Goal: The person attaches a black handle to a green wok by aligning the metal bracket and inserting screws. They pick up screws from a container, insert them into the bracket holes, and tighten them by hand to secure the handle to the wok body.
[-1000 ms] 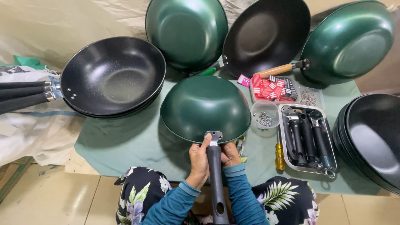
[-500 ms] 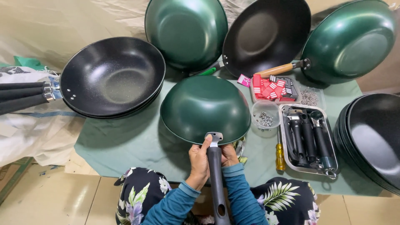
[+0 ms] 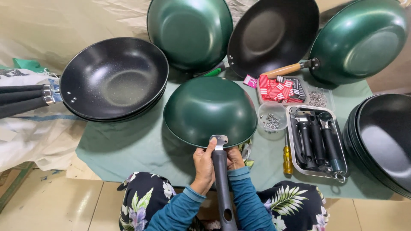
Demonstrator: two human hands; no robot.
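left hand (image 3: pixel 203 164) gripping black handle (image 3: pixel 221 184) | right hand (image 3: pixel 234 157) curled behind handle, grip unclear | handle meeting overturned green wok (image 3: pixel 209 109)

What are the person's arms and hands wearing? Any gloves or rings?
Both arms wear long, snug teal-blue sleeves with ribbed cuffs ending at the wrists. The left hand and right hand are bare, with no gloves. I can't see any rings or a watch. Below the arms is dark clothing printed with leaves and flowers.
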